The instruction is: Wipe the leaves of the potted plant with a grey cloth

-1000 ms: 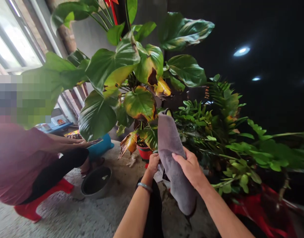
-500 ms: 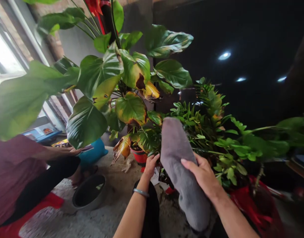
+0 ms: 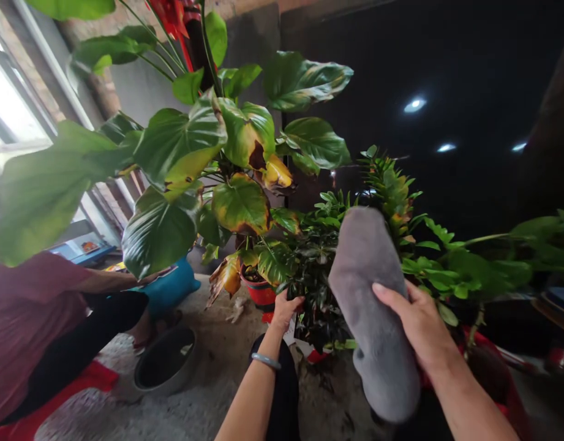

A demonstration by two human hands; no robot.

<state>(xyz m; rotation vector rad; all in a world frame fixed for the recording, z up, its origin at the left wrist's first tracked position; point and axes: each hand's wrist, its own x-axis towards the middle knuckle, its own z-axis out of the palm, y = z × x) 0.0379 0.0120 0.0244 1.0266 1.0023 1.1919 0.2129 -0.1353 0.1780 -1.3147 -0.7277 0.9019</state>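
Observation:
My right hand point(image 3: 424, 324) is closed round a grey plush cloth piece point(image 3: 373, 306), long and rounded, shaped like a sock or a mitt. My thumb presses on its near face, and the other fingers are hidden behind it. My left hand point(image 3: 286, 309), with a bracelet point(image 3: 266, 361) on its wrist, reaches to the edge of a low plant with small dark leaves point(image 3: 316, 282). Its fingers are bent together there; what they hold, if anything, is too small to make out. The grey piece stands in front of part of that plant.
A tall plant with big, partly yellowed leaves point(image 3: 242, 202) grows from a red pot point(image 3: 262, 294). At left sits a person point(image 3: 38, 324) beside a grey basin point(image 3: 165, 361). Bushy plants point(image 3: 465, 269) stand at right, before a dark glossy panel point(image 3: 470, 73).
My right hand has moved to the right with the grey plush piece, uncovering more of the dark-leaved plant. My left hand has shifted slightly right and down at its edge.

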